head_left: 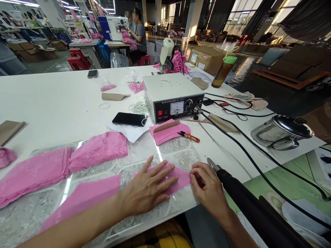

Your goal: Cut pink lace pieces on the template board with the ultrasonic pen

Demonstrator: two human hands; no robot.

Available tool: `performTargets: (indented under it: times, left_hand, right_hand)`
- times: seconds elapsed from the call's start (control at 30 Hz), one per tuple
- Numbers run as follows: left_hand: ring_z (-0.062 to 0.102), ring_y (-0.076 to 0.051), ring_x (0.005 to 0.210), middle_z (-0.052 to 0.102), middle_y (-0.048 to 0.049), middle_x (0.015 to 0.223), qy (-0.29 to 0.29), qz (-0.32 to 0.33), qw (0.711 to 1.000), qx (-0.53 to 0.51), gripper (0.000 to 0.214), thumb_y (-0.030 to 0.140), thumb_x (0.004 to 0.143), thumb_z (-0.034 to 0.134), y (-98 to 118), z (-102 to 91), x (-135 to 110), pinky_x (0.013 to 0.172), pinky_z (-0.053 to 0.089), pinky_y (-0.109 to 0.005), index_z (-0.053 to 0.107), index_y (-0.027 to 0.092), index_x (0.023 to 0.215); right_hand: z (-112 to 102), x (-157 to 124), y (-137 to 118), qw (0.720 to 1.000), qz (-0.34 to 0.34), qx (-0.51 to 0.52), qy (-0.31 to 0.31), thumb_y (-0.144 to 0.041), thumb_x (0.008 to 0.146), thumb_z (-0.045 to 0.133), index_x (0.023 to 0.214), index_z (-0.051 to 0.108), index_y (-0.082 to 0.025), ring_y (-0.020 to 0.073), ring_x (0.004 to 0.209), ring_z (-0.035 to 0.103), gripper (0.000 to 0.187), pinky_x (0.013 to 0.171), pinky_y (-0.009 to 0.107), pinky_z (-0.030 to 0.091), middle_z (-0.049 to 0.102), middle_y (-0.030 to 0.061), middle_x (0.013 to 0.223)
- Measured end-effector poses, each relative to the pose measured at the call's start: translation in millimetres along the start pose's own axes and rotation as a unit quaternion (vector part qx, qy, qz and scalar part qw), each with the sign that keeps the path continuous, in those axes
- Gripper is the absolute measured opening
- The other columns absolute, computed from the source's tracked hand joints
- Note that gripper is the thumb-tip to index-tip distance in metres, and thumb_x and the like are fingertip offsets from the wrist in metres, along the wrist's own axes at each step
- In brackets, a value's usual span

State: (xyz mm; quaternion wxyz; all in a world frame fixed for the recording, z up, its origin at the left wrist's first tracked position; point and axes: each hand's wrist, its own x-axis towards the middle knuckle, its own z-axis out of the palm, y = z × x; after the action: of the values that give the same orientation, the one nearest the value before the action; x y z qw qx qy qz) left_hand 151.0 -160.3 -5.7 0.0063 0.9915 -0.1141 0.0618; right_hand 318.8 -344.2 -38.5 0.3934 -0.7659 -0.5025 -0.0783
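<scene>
My left hand (150, 187) lies flat with fingers spread over a pink fabric piece (178, 177), pressing it against the clear-covered mat. At that piece's right tip, the thumb and forefinger of my right hand (208, 187) pinch the edge. Just beyond my right fingers is the metal tip of a black handheld welding tool (227, 175), its body running toward the lower right. Another flat pink piece (90, 193) lies left of my left hand, partly under the forearm. Stacked pink lace pieces (99, 151) rest farther back on the mat.
Behind my hands stand a white control box (176, 96) with cables and a phone (129, 119). Orange-handled thread snips (190, 136) lie on folded pink fabric (165, 132). A lidded glass pitcher (281, 132) is near the right table edge. A seated person (139, 34) sews in the background.
</scene>
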Motion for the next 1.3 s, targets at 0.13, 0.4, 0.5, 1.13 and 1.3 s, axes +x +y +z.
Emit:
performTargets:
  times: [0.13,0.4,0.5,1.13,1.3]
  left_hand:
    - [0.037,-0.031,0.143,0.041,-0.0045,0.155,-0.027,0.036,0.998,-0.035,0.049,0.048,0.103,0.040,-5,-3.2,12,0.121,0.000,-0.057,0.042,0.028,0.148]
    - [0.037,-0.031,0.143,0.044,-0.0060,0.153,-0.025,0.030,0.997,-0.061,0.054,0.054,0.103,0.035,-6,6.0,16,0.121,0.003,-0.058,0.041,0.027,0.148]
    - [0.037,-0.031,0.142,0.044,-0.0065,0.153,-0.010,0.032,0.997,-0.065,0.054,0.054,0.103,0.035,-6,7.2,15,0.121,0.003,-0.057,0.039,0.026,0.149]
    - [0.036,-0.031,0.143,0.042,-0.0078,0.153,0.016,0.024,0.999,-0.039,0.054,0.054,0.103,0.032,-7,14.3,11,0.120,0.007,-0.058,0.038,0.028,0.150]
    - [0.036,-0.032,0.142,0.043,-0.0083,0.153,0.008,0.021,0.999,-0.042,0.055,0.054,0.103,0.034,-7,12.0,12,0.120,0.009,-0.058,0.040,0.025,0.149]
  right_hand:
    - [-6,-7,2,0.999,-0.037,0.013,0.020,-0.011,0.088,0.053,0.092,0.060,-0.020,0.0162,0.091,0.067,0.013,0.076,0.028,0.059,0.064,0.0075,0.098]
    - [-14,-32,12,0.992,-0.123,0.003,0.033,0.001,0.084,0.055,0.106,0.067,-0.018,0.0148,0.088,0.066,0.032,0.072,0.025,0.060,0.063,0.0098,0.105]
    - [-15,-30,12,0.991,-0.132,-0.009,0.032,0.002,0.084,0.053,0.111,0.067,-0.019,0.0144,0.085,0.066,0.036,0.072,0.026,0.060,0.063,0.0098,0.104]
    - [-13,-38,13,0.994,-0.099,-0.044,0.003,-0.003,0.085,0.054,0.111,0.068,-0.022,0.0165,0.088,0.068,0.035,0.075,0.028,0.061,0.067,0.0081,0.107]
    - [-11,-41,16,0.996,-0.089,-0.027,0.008,-0.003,0.085,0.055,0.114,0.067,-0.023,0.0170,0.089,0.068,0.038,0.075,0.030,0.061,0.066,0.0076,0.108]
